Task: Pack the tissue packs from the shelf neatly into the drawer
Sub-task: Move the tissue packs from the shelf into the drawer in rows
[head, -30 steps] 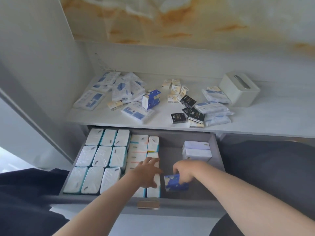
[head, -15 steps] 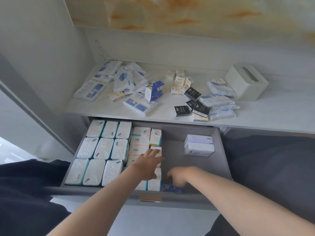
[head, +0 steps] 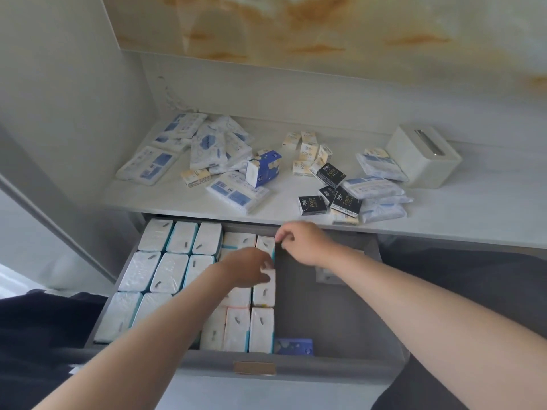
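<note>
Mostly the packing is done on the left side of the open drawer, where large white packs stand in rows of three. Eight of them show; the left forearm crosses the front row and hides whatever lies beneath it. Just right of that block run narrower packs, and the left hand has its fingers curled over the top of one narrow white pack in the middle of that run. The right hand hangs at the back of the drawer, fingers bent, its thumb and forefinger touching the corner of the rearmost narrow pack; whether it actually grips I cannot tell. One blue pack lies flat against the drawer's front wall, beside the white ones. Another white pack is half hidden behind the right forearm.

On the shelf above, loose packs wait: four black packs, one blue box standing upright, a scatter of cream packs, and flat blue-and-white packs heaped at both ends. One white dispenser box sits far right.
</note>
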Available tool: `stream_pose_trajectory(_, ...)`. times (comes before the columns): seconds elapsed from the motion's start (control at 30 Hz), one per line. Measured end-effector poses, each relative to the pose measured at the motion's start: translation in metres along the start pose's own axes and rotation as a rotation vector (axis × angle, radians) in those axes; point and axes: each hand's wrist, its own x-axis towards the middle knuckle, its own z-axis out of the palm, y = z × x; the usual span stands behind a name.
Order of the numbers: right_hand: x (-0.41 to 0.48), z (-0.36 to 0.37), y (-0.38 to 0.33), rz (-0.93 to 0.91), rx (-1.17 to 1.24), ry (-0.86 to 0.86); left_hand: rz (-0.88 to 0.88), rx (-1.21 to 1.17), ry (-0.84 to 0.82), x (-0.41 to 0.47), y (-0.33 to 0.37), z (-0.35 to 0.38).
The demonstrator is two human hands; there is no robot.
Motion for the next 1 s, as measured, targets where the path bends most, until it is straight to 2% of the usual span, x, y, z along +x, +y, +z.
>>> stream_pose_trajectory(0.1, 0.027, -0.026, -0.015, -0.088, -0.022, 0.187, -0.056, -0.188, 0.249, 0.013, -0.011, -0.038)
stream_pose_trajectory(0.17, 0.047, -0.041, -0.026, -0.131, -0.084, 0.250, -0.067, -0.300, 0.408, 0.022, -0.020, -0.059)
stream_pose_trajectory(0.27, 0.078, -0.056, -0.039, -0.146, -0.195, 0.264, -0.015, -0.318, 0.601, 0.037, -0.038, -0.079)
stream_pose_trajectory(0.33, 0.097, -0.061, -0.047, -0.065, -0.231, 0.209, -0.013, -0.389, 0.682, 0.048, -0.047, -0.084)
stream_pose_trajectory(0.43, 0.122, -0.064, -0.054, 0.076, -0.128, 0.106, -0.072, -0.578, 0.693, 0.062, -0.053, -0.087)
stream_pose_trajectory(0.5, 0.134, -0.065, -0.053, 0.093, -0.062, 0.079, -0.099, -0.648, 0.653, 0.073, -0.057, -0.086)
stream_pose_trajectory(0.6, 0.141, -0.063, -0.050, 0.084, -0.083, 0.138, -0.063, -0.671, 0.612, 0.082, -0.060, -0.088)
stream_pose_trajectory(0.67, 0.141, -0.060, -0.046, 0.067, -0.080, 0.175, -0.033, -0.723, 0.643, 0.083, -0.059, -0.091)
stream_pose_trajectory(0.77, 0.135, -0.056, -0.042, 0.015, -0.099, 0.235, -0.086, -0.815, 0.711, 0.083, -0.056, -0.096)
stream_pose_trajectory(0.87, 0.119, -0.058, -0.043, -0.037, -0.084, 0.293, -0.093, -0.771, 0.790, 0.075, -0.054, -0.097)
stream_pose_trajectory(1.0, 0.085, -0.064, -0.044, -0.063, -0.078, 0.323, 0.046, -0.695, 0.768, 0.057, -0.047, -0.092)
